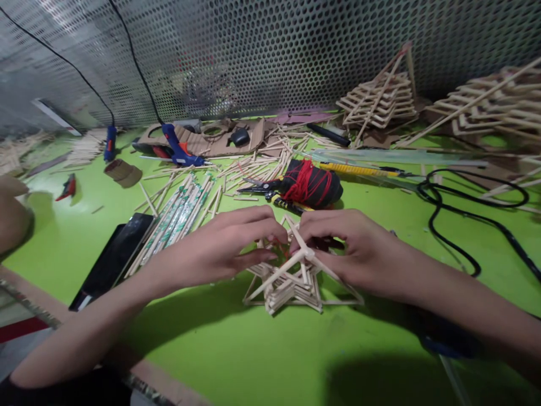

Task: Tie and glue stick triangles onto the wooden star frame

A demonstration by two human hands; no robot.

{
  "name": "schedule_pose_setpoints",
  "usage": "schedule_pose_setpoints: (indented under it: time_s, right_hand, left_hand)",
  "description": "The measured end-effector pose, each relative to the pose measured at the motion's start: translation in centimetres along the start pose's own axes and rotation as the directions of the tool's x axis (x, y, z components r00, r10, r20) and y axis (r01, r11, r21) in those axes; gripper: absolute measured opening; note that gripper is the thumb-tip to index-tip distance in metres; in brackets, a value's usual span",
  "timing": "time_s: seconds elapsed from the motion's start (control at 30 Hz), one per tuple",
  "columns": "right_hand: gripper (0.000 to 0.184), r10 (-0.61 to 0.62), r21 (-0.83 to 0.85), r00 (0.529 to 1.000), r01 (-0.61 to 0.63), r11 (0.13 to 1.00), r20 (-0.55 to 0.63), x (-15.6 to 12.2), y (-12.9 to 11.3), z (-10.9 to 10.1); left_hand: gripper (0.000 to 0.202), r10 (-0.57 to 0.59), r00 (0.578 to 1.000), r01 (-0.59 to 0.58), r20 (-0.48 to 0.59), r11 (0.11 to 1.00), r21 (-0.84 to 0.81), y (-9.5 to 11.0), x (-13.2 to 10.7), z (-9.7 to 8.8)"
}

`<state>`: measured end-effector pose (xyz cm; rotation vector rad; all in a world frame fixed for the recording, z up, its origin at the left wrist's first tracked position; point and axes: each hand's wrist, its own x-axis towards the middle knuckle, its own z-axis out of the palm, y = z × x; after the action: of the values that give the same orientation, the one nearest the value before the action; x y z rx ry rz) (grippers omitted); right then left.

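A small star-shaped frame of thin wooden sticks [293, 296] stands on the green tabletop in front of me, its struts meeting at a glued peak. My left hand [243, 242] reaches in from the left, fingers bent into the top of the frame. A bit of orange-red string [279, 251] shows at its fingertips. From the right, my right hand [353, 245] is curled at the frame beside the peak. Its fingertips are partly hidden behind the struts, so what they pinch cannot be made out.
Behind the frame lie a black roll wound with red string [311, 183], scissors [262, 186] and a yellow cutter [363, 169]. Blue glue guns [180, 149], loose sticks [253, 169], a black tray [114, 256] and a black cable [459, 211] surround the work. Larger stick structures [382, 101] stand behind.
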<state>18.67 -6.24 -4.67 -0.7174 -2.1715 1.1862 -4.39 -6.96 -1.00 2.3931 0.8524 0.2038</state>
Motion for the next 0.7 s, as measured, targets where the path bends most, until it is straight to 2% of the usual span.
schedule_pose_setpoints:
  time_s: [0.2, 0.37, 0.57, 0.7]
  right_hand:
    - [0.018, 0.006, 0.0, 1.0, -0.006, 1.0, 0.006, -0.15, 0.13, 0.09]
    - [0.017, 0.021, 0.001, 1.0, -0.021, 1.0, 0.008, -0.09, 0.22, 0.08]
    - [0.014, 0.034, 0.002, 0.999, -0.034, 0.999, 0.008, -0.06, 0.18, -0.03]
    - [0.014, 0.046, 0.001, 0.999, -0.046, 0.999, 0.013, -0.16, 0.26, -0.06]
  left_hand:
    - [0.009, 0.034, 0.997, -0.029, -0.066, 0.997, 0.074, 0.03, 0.48, 0.4]
    - [0.008, 0.045, 0.995, -0.037, -0.093, 0.995, 0.09, 0.33, 0.39, 0.12]
    - [0.008, 0.053, 0.991, -0.049, -0.124, 0.998, 0.031, 0.37, 0.12, 0.03]
    - [0.01, 0.048, 0.991, -0.04, -0.122, 0.997, 0.063, 0.28, -0.17, 0.0]
